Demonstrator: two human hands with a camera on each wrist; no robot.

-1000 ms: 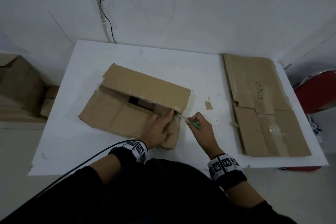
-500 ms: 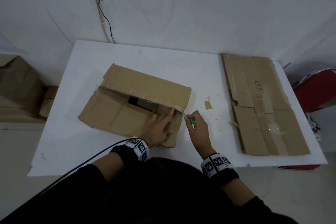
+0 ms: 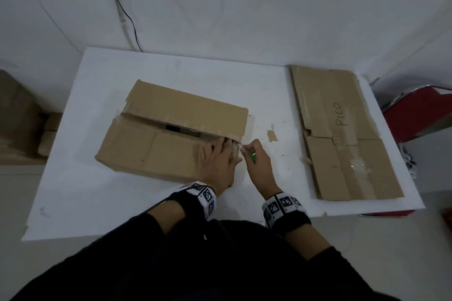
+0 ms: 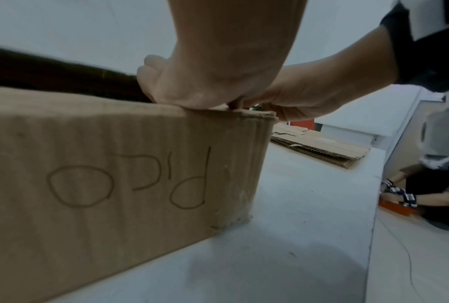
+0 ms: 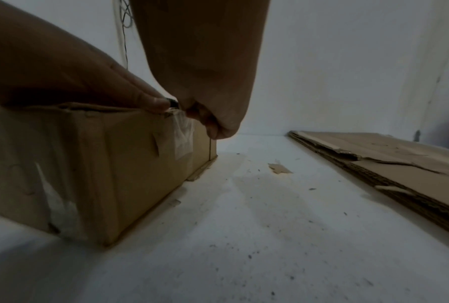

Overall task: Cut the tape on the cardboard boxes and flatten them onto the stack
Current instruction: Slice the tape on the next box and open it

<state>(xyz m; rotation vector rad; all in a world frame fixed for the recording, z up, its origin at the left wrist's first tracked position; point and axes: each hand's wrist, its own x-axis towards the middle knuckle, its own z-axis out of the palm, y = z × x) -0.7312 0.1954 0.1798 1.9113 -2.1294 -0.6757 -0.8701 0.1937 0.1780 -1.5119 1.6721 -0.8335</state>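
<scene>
A brown cardboard box (image 3: 171, 129) marked "Pico" (image 4: 130, 178) stands on the white table (image 3: 97, 190), its top seam partly split open. My left hand (image 3: 220, 159) lies flat on the box's right end, fingers straight and pressing the flap down. My right hand (image 3: 256, 156) grips a green-handled cutter (image 3: 252, 156) with its tip at the box's right top edge, where clear tape (image 5: 182, 135) runs down the side. The blade itself is hidden by the fingers. A stack of flattened cardboard (image 3: 342, 134) lies at the table's right side.
A torn cardboard scrap (image 3: 272, 135) and small crumbs lie between box and stack. More boxes (image 3: 17, 117) stand on the floor at the left. A red object (image 3: 420, 115) sits past the table's right edge. Another person (image 4: 430, 194) crouches on the floor beyond.
My right hand has moved left and up with the cutter, from beside the box to its right top edge. The left hand stays pressed on the box.
</scene>
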